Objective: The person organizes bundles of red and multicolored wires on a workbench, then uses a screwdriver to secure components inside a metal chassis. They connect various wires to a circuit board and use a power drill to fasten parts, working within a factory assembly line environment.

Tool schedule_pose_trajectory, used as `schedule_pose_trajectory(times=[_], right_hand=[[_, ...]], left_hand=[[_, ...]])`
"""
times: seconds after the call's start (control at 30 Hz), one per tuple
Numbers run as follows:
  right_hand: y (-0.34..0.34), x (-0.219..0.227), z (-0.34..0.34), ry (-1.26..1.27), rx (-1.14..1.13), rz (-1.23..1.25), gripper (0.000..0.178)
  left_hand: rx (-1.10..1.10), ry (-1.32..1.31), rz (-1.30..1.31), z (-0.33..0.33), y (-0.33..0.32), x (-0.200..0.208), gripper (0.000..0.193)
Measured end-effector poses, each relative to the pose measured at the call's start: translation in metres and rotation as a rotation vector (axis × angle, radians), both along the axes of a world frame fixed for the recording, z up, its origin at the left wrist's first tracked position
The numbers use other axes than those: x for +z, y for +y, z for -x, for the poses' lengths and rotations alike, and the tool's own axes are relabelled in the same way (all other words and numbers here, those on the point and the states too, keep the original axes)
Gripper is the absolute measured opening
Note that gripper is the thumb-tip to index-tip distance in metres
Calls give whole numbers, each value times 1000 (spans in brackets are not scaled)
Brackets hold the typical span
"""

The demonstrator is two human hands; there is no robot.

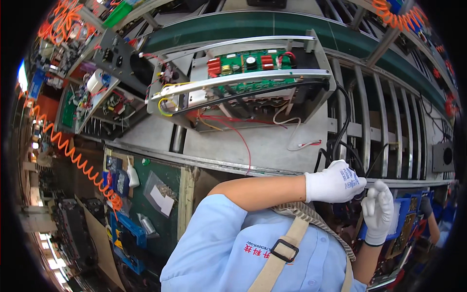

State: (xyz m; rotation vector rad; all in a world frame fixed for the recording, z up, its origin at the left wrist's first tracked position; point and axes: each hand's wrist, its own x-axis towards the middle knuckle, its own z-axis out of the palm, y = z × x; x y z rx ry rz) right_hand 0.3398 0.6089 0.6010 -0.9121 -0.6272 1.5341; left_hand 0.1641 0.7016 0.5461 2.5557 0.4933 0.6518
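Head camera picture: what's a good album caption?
White-gloved left hand by black cables, right hand close by, with a green circuit board inside an open metal chassis.

Left forearm (265, 191) crossing rightward, left hand (335, 182) white-gloved, back showing, fingertips hard to make out. Right forearm (367, 262) raised, right hand (378, 212) gloved, upright, fingers loosely bent.

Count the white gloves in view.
2: one on the left hand, beside the black cables; one on the right hand, farther right. Others could be hidden.
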Motion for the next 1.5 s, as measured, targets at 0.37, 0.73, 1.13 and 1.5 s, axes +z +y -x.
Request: schedule_pose_trajectory(times=[0.37,0.73,1.13,1.5], right_hand=[[60,-13,-25,-784,-290,-219,19],[14,8,-28,-931,101,-243,52],[1,31,-9,-513,-84,-8,45],[-17,53,-22,-675,-101,-209,65]], left_hand=[[311,16,-310,-22,-2,23,36],[495,-204,-156,-68,13,20,26],[319,-286,378,-9,-37,43,34],[74,-367,1247,-29,-33,93,23]])
